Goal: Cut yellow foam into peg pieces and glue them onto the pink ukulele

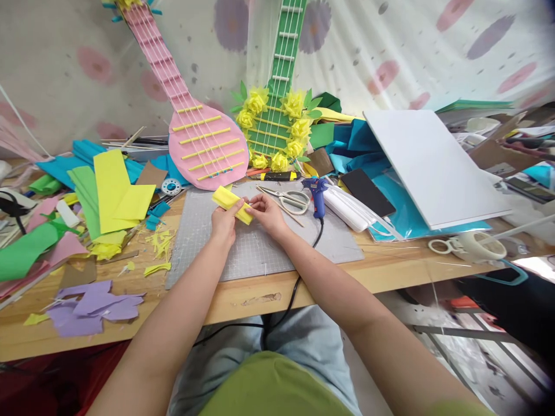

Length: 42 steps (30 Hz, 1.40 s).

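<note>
Between my two hands is a folded strip of yellow crepe paper [225, 199], held above a grey cutting mat [260, 254]. My left hand [224, 224] grips it from below, thumb on top. At its right end the fingertips of my right hand [267, 214] pinch the edge. Just right of my hands lie scissors [295, 201] with pale handles and a thin wooden stick [291, 216]. A blue glue gun [318, 195] rests beside them, its black cord running off the table's front edge.
Behind the mat lean a pink paper guitar [208, 147] and a green one [273, 124] with yellow flowers. Coloured paper [113, 190] and purple scraps [97, 309] cover the left. A white board [433, 167], a black phone-like slab [368, 192] and tape rolls [481, 247] lie right.
</note>
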Each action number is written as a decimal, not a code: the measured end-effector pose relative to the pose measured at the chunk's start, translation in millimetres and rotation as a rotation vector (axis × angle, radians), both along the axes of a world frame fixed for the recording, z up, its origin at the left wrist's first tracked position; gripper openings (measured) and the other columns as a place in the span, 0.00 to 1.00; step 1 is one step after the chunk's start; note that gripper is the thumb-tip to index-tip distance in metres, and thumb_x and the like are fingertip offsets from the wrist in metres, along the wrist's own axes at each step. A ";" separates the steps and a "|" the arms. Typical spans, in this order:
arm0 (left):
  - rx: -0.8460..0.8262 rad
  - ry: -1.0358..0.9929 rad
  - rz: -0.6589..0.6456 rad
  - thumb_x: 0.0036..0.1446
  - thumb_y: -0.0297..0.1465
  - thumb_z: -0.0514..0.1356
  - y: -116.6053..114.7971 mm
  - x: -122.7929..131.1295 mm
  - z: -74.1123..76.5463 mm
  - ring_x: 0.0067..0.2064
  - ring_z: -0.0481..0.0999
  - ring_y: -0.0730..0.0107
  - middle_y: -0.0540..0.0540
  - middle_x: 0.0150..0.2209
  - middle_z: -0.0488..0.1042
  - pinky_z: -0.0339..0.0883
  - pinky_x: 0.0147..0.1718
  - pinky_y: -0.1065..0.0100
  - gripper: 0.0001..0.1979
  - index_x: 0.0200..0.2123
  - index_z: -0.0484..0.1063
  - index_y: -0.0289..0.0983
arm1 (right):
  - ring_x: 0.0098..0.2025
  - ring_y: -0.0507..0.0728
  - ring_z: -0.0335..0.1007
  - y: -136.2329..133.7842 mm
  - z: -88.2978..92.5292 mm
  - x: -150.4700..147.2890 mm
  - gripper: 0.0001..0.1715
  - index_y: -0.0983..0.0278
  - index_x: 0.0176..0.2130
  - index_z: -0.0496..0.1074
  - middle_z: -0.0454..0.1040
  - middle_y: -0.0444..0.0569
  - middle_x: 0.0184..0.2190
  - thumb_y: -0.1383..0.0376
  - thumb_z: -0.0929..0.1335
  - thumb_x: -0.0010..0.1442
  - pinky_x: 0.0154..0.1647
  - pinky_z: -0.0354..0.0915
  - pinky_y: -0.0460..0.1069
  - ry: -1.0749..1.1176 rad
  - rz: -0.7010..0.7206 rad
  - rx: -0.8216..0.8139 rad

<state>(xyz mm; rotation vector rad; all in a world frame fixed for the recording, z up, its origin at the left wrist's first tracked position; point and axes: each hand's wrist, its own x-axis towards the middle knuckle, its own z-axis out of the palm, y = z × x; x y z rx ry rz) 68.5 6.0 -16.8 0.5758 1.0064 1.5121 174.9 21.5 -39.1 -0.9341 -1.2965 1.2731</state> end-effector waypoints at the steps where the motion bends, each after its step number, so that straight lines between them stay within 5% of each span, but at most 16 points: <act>1: -0.006 0.000 0.011 0.34 0.26 0.67 0.2 0.3 -0.2 0.39 0.76 0.62 0.43 0.29 0.77 0.68 0.39 0.64 0.14 0.28 0.72 0.31 | 0.25 0.48 0.64 -0.4 0.1 -0.4 0.21 0.63 0.30 0.60 0.67 0.39 0.22 0.58 0.72 0.39 0.29 0.62 0.46 0.000 -0.001 0.013; 15: 0.020 0.063 -0.004 0.29 0.28 0.69 1.5 -4.7 -4.1 0.35 0.76 0.65 0.43 0.29 0.77 0.68 0.36 0.67 0.14 0.26 0.75 0.31 | 0.26 0.48 0.63 1.9 -4.0 2.0 0.15 0.63 0.33 0.64 0.67 0.40 0.24 0.56 0.67 0.48 0.27 0.60 0.45 -0.169 0.024 0.075; 23: 0.024 0.063 -0.058 0.32 0.29 0.68 -0.2 -4.0 -2.3 0.37 0.76 0.63 0.41 0.30 0.77 0.68 0.38 0.66 0.15 0.28 0.74 0.30 | 0.25 0.48 0.59 3.7 -4.0 4.2 0.12 0.63 0.26 0.62 0.64 0.40 0.23 0.57 0.65 0.49 0.28 0.58 0.45 -0.252 0.015 0.129; 36: 0.084 -0.004 0.203 0.41 0.28 0.64 11.2 -21.3 4.1 0.38 0.76 0.65 0.44 0.30 0.76 0.68 0.39 0.68 0.08 0.28 0.72 0.32 | 0.24 0.49 0.60 3.7 -3.1 1.2 0.10 0.63 0.27 0.64 0.66 0.41 0.23 0.59 0.67 0.47 0.26 0.58 0.46 -0.298 0.048 0.092; 42: -0.005 -0.039 -0.115 0.43 0.32 0.64 5.5 -16.0 4.6 0.40 0.75 0.65 0.40 0.36 0.76 0.69 0.40 0.67 0.11 0.32 0.72 0.32 | 0.24 0.48 0.60 3.0 2.7 4.8 0.12 0.64 0.25 0.62 0.65 0.41 0.22 0.59 0.67 0.46 0.27 0.59 0.46 -0.171 0.023 0.036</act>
